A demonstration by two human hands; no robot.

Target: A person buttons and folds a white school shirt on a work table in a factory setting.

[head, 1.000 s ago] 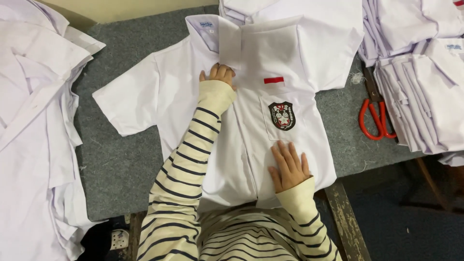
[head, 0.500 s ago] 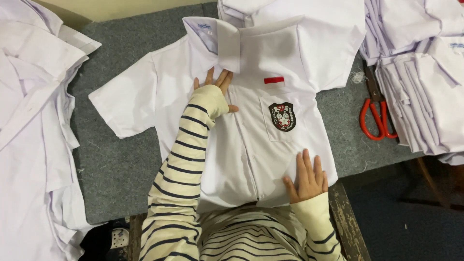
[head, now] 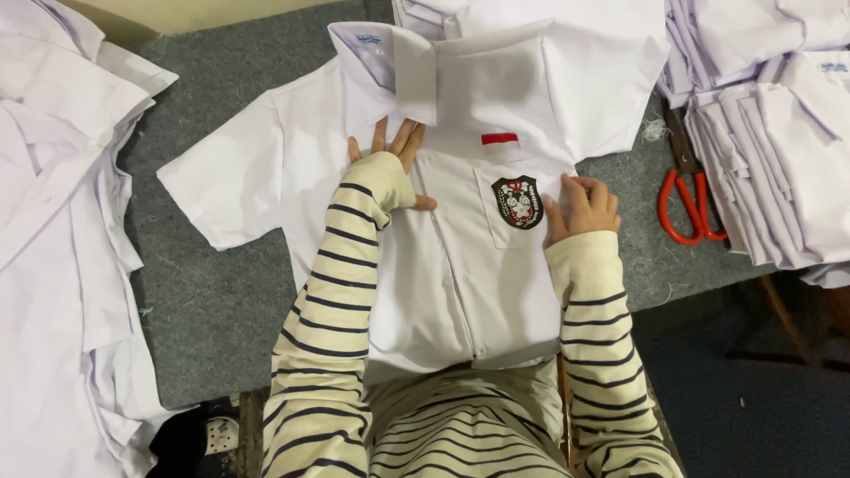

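The left hand [head: 390, 164] lies flat and wide open on the white shirt [head: 425, 265]. Its fingers [head: 405, 140] are spread out and point up at the collar [head: 390, 66]. A long striped sleeve [head: 332, 292] covers most of this hand. It holds nothing; it just presses on the cloth near the middle of the shirt.

The right hand [head: 580, 208] rests on the shirt too, at its right edge. Its fingers are curled a bit over the cloth. I cannot tell if they pinch the edge or only lie on it. This hand is just beside the black and red badge [head: 518, 202] on the shirt's chest pocket. A small red strip [head: 499, 138] sits on the shirt above the badge.

The shirt lies front side up on the grey table top [head: 221, 301], right in front of the person. Its short sleeve [head: 226, 181] sticks out flat to the left of the shirt.

Right of the shirt lie scissors with red handles [head: 686, 208]. Past them, further right of the shirt, is a stack of folded white shirts [head: 779, 142]. Left of the shirt is a loose heap of white shirts [head: 62, 221]. More white cloth [head: 531, 18] lies over the top of the shirt.
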